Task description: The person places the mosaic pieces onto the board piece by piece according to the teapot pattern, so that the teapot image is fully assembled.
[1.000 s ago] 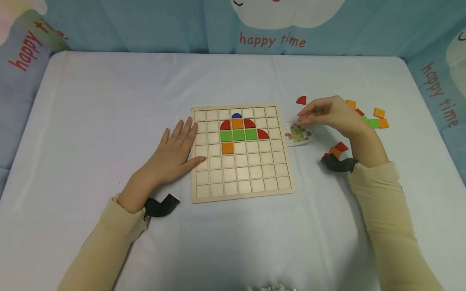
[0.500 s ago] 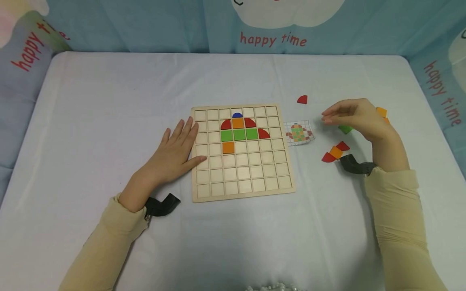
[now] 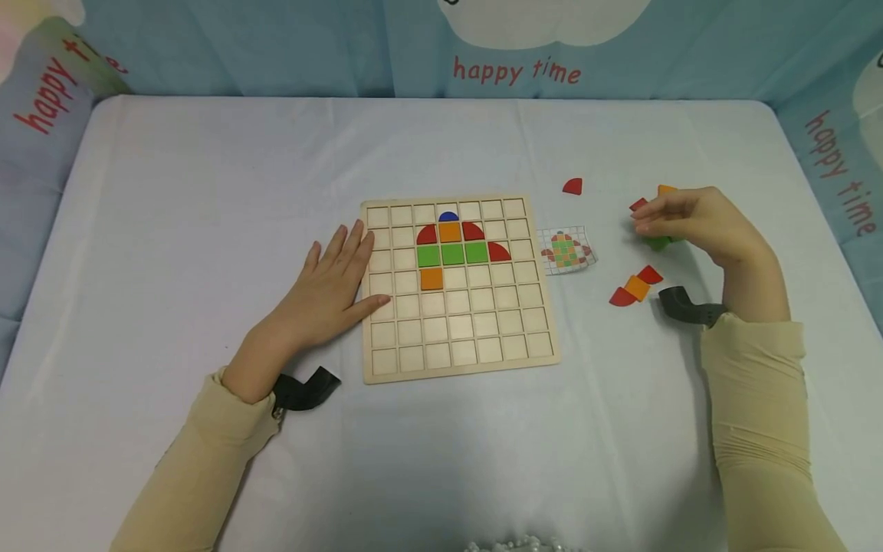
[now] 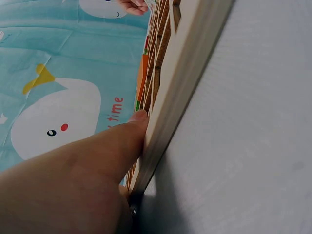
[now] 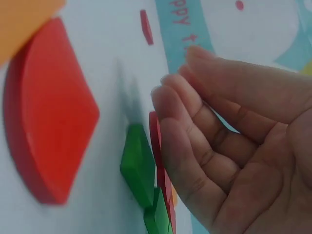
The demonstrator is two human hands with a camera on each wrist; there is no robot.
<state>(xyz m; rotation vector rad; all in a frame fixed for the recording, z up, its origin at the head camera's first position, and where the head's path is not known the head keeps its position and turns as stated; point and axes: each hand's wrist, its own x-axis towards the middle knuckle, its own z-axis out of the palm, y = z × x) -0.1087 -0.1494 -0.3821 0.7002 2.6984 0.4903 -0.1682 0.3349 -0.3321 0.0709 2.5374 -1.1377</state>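
Note:
A wooden grid board lies mid-table, several coloured tiles set in its upper cells. My left hand rests flat at its left edge, fingers straight and thumb on the rim; the left wrist view shows the thumb touching the board's side. Over a loose pile at the right hovers my right hand, fingers loosely bent and nothing between them. Under it show a green tile, an orange tile and a red piece. The right wrist view has the fingers beside a green tile; the hand hides other pieces.
A small pattern card lies against the board's right edge. Beyond it sits a red quarter-round piece. Nearer me, an orange square lies between two red pieces. Pearl-like beads show at the bottom edge.
My right hand has moved right, from over the pattern card to the loose pile, which uncovers the card and the nearer red and orange pieces. The left hand stays put.

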